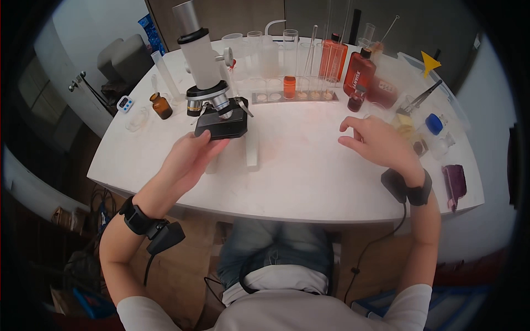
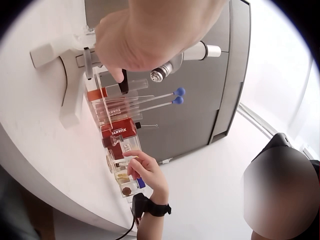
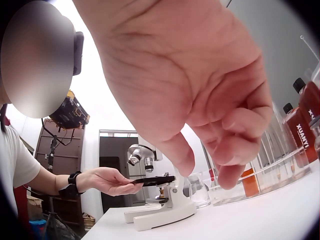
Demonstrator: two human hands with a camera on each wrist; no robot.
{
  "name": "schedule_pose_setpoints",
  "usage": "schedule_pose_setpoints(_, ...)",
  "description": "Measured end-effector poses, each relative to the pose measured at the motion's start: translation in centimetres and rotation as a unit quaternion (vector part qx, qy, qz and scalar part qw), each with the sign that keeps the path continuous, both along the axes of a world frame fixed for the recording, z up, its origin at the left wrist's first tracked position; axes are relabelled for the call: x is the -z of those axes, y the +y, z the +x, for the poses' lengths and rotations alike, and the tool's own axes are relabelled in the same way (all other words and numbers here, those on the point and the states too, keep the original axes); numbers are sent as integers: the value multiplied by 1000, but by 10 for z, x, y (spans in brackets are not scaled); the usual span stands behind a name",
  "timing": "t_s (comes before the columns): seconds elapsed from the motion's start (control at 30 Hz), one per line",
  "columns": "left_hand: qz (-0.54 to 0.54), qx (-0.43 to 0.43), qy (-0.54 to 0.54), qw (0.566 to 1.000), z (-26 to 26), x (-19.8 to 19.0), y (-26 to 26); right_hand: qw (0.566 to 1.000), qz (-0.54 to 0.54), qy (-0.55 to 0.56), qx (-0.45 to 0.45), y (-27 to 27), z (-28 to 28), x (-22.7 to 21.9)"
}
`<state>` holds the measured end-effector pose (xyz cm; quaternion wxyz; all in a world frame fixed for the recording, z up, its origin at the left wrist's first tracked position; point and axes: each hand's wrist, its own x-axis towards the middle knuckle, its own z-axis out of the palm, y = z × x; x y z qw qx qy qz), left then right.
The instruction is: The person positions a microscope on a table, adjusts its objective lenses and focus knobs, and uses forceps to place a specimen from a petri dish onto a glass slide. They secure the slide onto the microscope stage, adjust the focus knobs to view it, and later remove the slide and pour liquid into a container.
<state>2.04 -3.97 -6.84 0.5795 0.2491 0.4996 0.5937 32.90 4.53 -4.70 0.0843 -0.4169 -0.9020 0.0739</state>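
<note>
A white microscope (image 1: 204,66) stands at the table's left-centre, its black stage (image 1: 223,126) under the objective lenses. My left hand (image 1: 185,160) grips the near edge of that stage, thumb on top and fingers beneath; in the right wrist view the left hand (image 3: 112,181) is palm up at the stage (image 3: 152,181). To the right, my right hand (image 1: 381,144) hangs above the table with loosely bent fingers and holds nothing. The left wrist view shows the right hand (image 2: 150,172) near the red bottles (image 2: 119,130).
Behind stands a clear rack (image 1: 270,100) with tubes, one holding orange liquid (image 1: 289,88). Red bottles (image 1: 359,71), a blue cap (image 1: 434,124) and a purple cloth item (image 1: 455,182) are at the right. A brown bottle (image 1: 160,106) and a timer (image 1: 125,103) lie left of the microscope.
</note>
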Motion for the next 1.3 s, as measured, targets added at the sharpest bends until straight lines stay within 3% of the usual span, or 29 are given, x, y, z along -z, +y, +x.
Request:
schedule_pose_setpoints(0.4, 26, 66, -55, 996, 78, 4, 53, 993, 25, 104, 48, 15, 4, 4)
schedule_pose_setpoints(0.53, 18, 81, -67, 994, 91, 5, 64, 994, 16, 90, 61, 21, 5, 3)
schedule_pose_setpoints(0.83, 38, 115, -62, 991, 80, 15, 61, 995, -3, 86, 52, 17, 6, -7)
schedule_pose_setpoints(0.97, 2, 201, -15, 979, 54, 2, 56, 990, -10, 129, 48, 12, 12, -7)
schedule_pose_setpoints(1.03, -33, 378, 172, 909, 24, -10, 51, 985, -8, 160, 59, 12, 21, 0)
schedule_pose_setpoints(1.1, 39, 403, 267, 874, -5, -32, 43, 981, -3, 185, 59, 7, 26, -3)
schedule_pose_setpoints(1.13, 46, 401, 278, 872, -19, -44, 45, 975, -20, 208, 69, 6, 30, -3)
schedule_pose_setpoints(1.2, 167, 349, 485, 784, -37, -66, 56, 966, -28, 241, 83, 7, 36, 0)
schedule_pose_setpoints(1.23, 198, 276, 571, 748, -36, -76, 68, 961, -35, 257, 100, 7, 38, 1)
schedule_pose_setpoints(1.3, 233, 189, 689, 660, -42, -82, 107, 954, -40, 272, 120, 9, 41, 4)
